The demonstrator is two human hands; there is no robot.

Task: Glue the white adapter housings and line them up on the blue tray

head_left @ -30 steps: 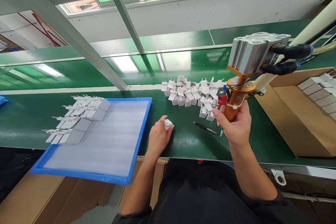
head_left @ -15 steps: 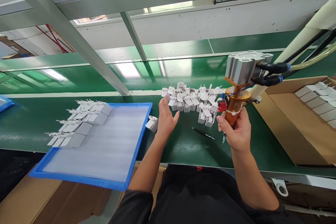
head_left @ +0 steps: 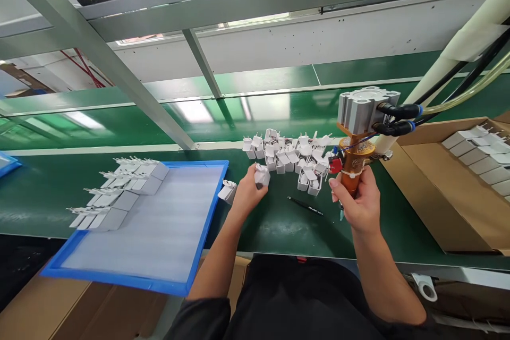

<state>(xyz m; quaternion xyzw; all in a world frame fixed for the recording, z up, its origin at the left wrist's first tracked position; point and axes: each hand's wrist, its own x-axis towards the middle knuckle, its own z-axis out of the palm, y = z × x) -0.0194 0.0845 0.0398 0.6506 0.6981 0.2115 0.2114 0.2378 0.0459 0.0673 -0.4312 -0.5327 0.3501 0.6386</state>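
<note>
My left hand (head_left: 247,191) grips a white plug housing (head_left: 262,175) between thumb and fingers, just above the green bench. Behind it lies a cluster of similar white housings (head_left: 285,154), many with flaps standing up. One more housing (head_left: 228,191) sits by itself left of my wrist, against the blue-rimmed tray. My right hand (head_left: 360,202) is wrapped round the orange metal body of a pneumatic tool (head_left: 350,180), which has a silver cylinder on top and a thin tip pointing down. A black pen (head_left: 306,205) lies on the bench between my hands.
On the left, a blue-rimmed tray (head_left: 187,287) carries stepped rows of white housings (head_left: 119,191). A cardboard box (head_left: 434,196) on the right holds more of them. A pale post (head_left: 458,58) with hoses rises behind the tool, and a metal frame (head_left: 199,64) crosses above the bench.
My left hand has closed on a white plug housing from the near left of the cluster and drawn it toward me. My right hand keeps its grip on the tool.
</note>
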